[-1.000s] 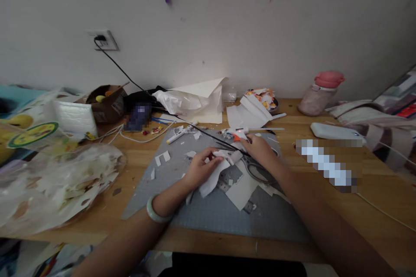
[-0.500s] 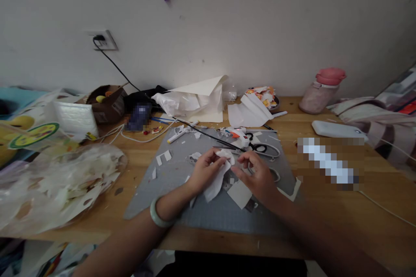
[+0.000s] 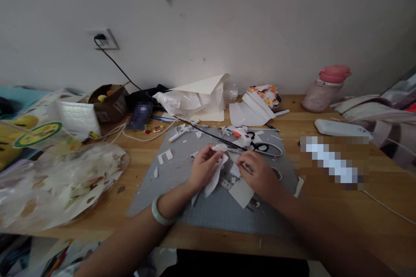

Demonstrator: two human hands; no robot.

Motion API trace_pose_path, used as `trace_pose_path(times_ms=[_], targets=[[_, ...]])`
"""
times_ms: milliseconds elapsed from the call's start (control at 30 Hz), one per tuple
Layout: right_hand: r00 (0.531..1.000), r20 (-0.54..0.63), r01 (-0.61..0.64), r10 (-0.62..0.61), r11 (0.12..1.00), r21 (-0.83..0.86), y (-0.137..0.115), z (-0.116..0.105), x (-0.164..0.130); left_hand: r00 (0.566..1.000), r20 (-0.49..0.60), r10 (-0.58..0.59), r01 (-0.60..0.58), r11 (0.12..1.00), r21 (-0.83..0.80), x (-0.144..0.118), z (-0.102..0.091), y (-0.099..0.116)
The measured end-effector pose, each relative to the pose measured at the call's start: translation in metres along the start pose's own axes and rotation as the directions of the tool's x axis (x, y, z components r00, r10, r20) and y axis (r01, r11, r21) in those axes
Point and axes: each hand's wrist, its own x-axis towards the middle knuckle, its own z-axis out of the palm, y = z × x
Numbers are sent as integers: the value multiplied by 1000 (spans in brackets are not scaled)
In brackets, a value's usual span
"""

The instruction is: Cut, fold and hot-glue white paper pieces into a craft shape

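My left hand point(image 3: 204, 165) is closed on a crumpled white sheet of thin paper point(image 3: 214, 181). Part of it sticks up past the thumb and the rest hangs below the palm. To its right, a short gap away, my right hand point(image 3: 258, 173) has thumb and fingers drawn together in a pinch. A small pale piece point(image 3: 235, 170) shows by those fingertips; whether they grip it is unclear. Under both hands lies a grey cutting mat point(image 3: 156, 194) strewn with paper scraps. A square of white card point(image 3: 242, 193) rests below the right hand, partly over a ruler point(image 3: 226, 181).
Behind the hands are a white glue gun point(image 3: 243, 134), black-handled scissors point(image 3: 261, 147) and a white pen-like tool point(image 3: 183, 132). A black cord point(image 3: 208, 131) crosses the mat. Plastic bags point(image 3: 65, 186) fill the left; a pink-lidded bottle point(image 3: 325, 88) and white power bank point(image 3: 342, 129) stand right.
My right hand has drawn its fingers together and moved slightly away from the white paper. My left hand still holds the paper, turned a little. The view has shifted slightly.
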Motion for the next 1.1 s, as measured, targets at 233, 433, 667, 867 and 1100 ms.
trace_pose_path(times_ms=[233,433,667,867,1100], targets=[[992,25,-122,120,957,263,0,2,0,983,139,124,-124,992,-4,-5,-1,-5],[994,-29,-87,104,934,348,-8,-2,-1,971,237,-28,40,998,-44,-11,3,-6],[995,-101,35,-10,968,247,-8,-2,-1,972,235,-32,17,998,62,-13,2,-4],[994,-111,30,-4,971,238,-8,-2,0,968,250,15,-15,1000,-4,-14,3,-4],[994,-112,29,1,965,262,-8,-2,0,963,261,65,-72,997,20,-13,1,-4]])
